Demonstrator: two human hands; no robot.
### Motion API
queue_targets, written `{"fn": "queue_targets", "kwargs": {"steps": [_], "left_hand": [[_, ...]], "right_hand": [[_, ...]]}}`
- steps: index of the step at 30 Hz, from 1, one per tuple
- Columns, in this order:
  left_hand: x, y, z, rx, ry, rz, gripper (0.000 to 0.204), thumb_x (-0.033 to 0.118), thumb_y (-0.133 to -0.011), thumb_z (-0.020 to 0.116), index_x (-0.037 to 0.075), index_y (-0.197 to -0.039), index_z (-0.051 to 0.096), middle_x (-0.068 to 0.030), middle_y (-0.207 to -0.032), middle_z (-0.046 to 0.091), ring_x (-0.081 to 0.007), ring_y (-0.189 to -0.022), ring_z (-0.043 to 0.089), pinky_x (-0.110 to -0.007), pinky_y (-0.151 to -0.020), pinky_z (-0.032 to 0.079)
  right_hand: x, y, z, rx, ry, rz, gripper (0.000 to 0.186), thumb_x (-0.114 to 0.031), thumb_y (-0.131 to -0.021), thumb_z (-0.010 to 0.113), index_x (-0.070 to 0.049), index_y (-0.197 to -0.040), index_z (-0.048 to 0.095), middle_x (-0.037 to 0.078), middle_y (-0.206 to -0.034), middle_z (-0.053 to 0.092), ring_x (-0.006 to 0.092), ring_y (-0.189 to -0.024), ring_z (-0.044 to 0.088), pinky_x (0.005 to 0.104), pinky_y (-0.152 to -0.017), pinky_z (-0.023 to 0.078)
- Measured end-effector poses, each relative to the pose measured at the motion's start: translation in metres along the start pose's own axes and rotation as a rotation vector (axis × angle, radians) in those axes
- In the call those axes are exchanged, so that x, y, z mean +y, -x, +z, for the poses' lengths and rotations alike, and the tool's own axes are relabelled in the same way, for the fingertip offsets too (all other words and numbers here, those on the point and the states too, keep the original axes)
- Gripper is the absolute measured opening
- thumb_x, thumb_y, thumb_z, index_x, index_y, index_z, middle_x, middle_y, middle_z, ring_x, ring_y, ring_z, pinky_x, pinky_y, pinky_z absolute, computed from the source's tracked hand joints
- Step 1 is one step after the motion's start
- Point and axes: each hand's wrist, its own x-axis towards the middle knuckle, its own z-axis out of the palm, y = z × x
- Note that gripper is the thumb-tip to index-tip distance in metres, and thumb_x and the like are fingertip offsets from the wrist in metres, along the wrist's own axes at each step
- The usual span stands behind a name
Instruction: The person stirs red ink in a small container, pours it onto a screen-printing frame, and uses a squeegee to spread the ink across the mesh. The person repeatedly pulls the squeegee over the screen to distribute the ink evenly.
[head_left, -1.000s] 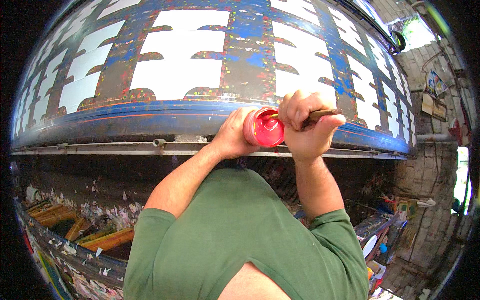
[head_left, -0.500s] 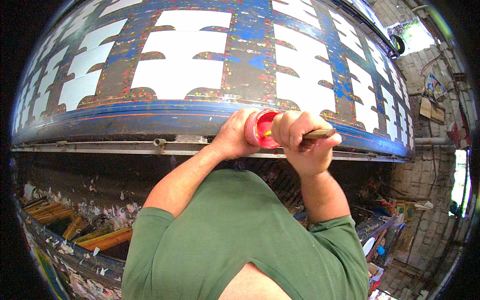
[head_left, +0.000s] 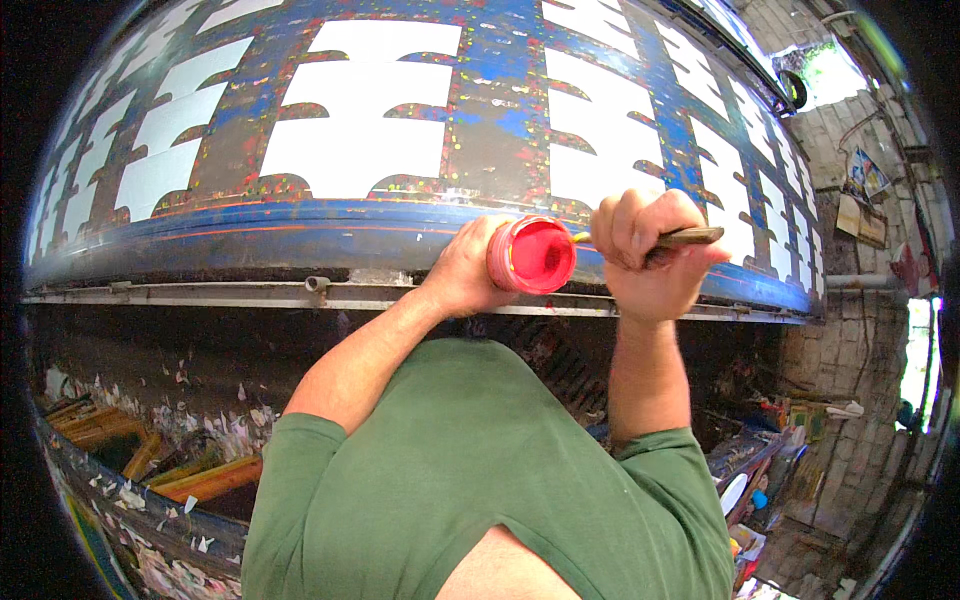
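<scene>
My left hand (head_left: 465, 265) is wrapped round a small round jar (head_left: 499, 264) with a red rim. The jar is tilted so that its open mouth faces up toward me, and thick red paint or ink (head_left: 530, 258) shows inside with a darker patch. Just right of the jar, my right hand (head_left: 640, 250) is closed in a fist on a wooden-handled tool (head_left: 692, 237). A short yellowish part of it sticks out of the fist toward the jar's rim; my fingers hide the rest, so its kind is unclear.
Ahead lies a long, paint-specked table (head_left: 500, 150) with rows of white cut-out pieces (head_left: 360, 150). A metal rail (head_left: 230, 294) runs along its near edge. Wooden strips (head_left: 210, 478) and scraps lie behind left. Cluttered shelving (head_left: 745, 475) stands at right, by a brick wall (head_left: 850, 340).
My right hand has moved right and slightly up, drawing the tool out of the jar's mouth. My left hand and the jar have stayed nearly in place.
</scene>
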Motion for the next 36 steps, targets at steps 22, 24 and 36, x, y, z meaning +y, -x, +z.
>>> {"fn": "queue_targets", "kwargs": {"steps": [22, 24, 36], "left_hand": [[-0.005, 0.003, 0.002, 0.043, -0.001, 0.011, 0.077, 0.027, -0.071, 0.102, 0.008, -0.138, 0.070, -0.0175, -0.128, 0.073, -0.0395, -0.121, 0.069, -0.049, -0.106, 0.056], [-0.005, 0.003, 0.003, 0.049, -0.002, 0.014, 0.075, 0.027, -0.071, 0.102, 0.008, -0.137, 0.070, -0.0180, -0.127, 0.073, -0.0398, -0.120, 0.070, -0.049, -0.106, 0.056], [-0.003, 0.002, 0.000, 0.012, 0.013, -0.006, 0.078, 0.026, -0.072, 0.101, 0.006, -0.139, 0.068, -0.0182, -0.130, 0.071, -0.0388, -0.126, 0.067, -0.048, -0.111, 0.054]], "right_hand": [[0.008, 0.008, 0.014, 0.127, 0.015, -0.031, 0.086, -0.087, -0.099, 0.050, -0.006, -0.074, 0.054, 0.002, -0.065, 0.047, 0.0173, -0.059, 0.043, 0.0354, -0.057, 0.032], [0.008, 0.010, 0.010, -0.199, 0.011, 0.063, 0.080, -0.083, -0.107, 0.041, -0.009, -0.080, 0.050, 0.002, -0.066, 0.043, 0.0190, -0.059, 0.039, 0.0372, -0.056, 0.031], [-0.003, 0.001, 0.011, -0.116, -0.041, 0.085, 0.081, -0.086, -0.105, 0.041, -0.009, -0.081, 0.051, 0.002, -0.065, 0.041, 0.0185, -0.058, 0.036, 0.0373, -0.057, 0.033]]}}
